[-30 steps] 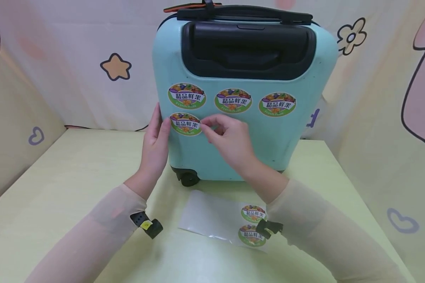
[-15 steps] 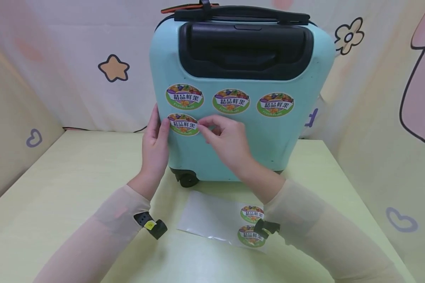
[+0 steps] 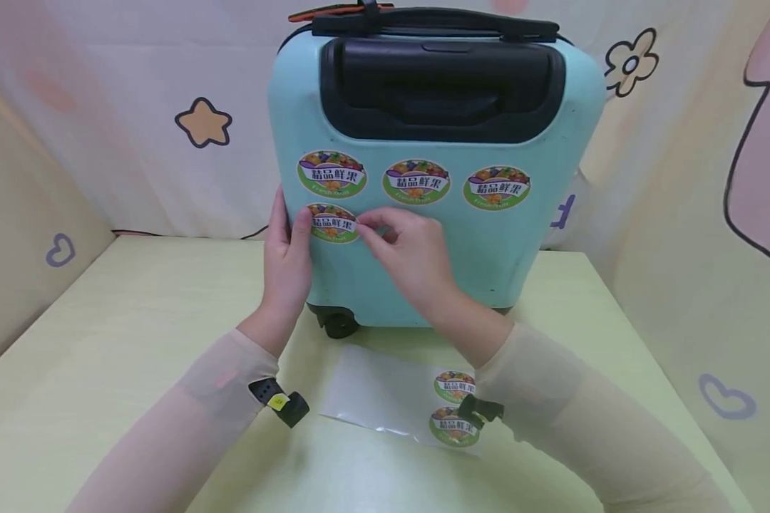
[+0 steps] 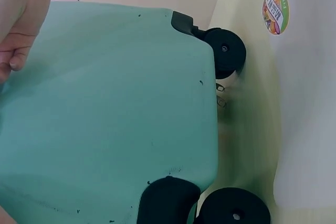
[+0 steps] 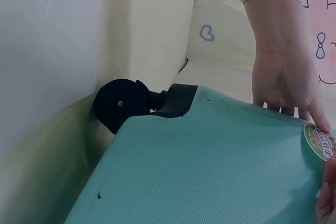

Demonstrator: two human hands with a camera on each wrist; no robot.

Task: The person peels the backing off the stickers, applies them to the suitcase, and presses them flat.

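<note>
A teal suitcase (image 3: 417,271) stands upright on the table. My right hand (image 3: 413,253) pinches the right edge of an oval fruit sticker (image 3: 334,224) between thumb and forefinger, its other fingers tucked in. The sticker lies against the suitcase front, below the left one of three like stickers in a row. At the suitcase's left edge, my left hand (image 3: 285,260) rests with straight fingers along the side and its thumb on the sticker's left end. In the right wrist view the left thumb (image 5: 319,116) presses the sticker, and the other fingertips are hidden behind the suitcase edge.
A white backing sheet (image 3: 378,392) with two more stickers lies on the table in front of the suitcase, partly under the right forearm. Black wheels (image 4: 224,51) stick out at the suitcase's bottom. Printed cloth (image 3: 122,135) hangs behind and at both sides.
My left thumb has shifted right, from beside the sticker's left end onto it. The right hand keeps its pinch on the other end. The whole scene sits slightly further left in view.
</note>
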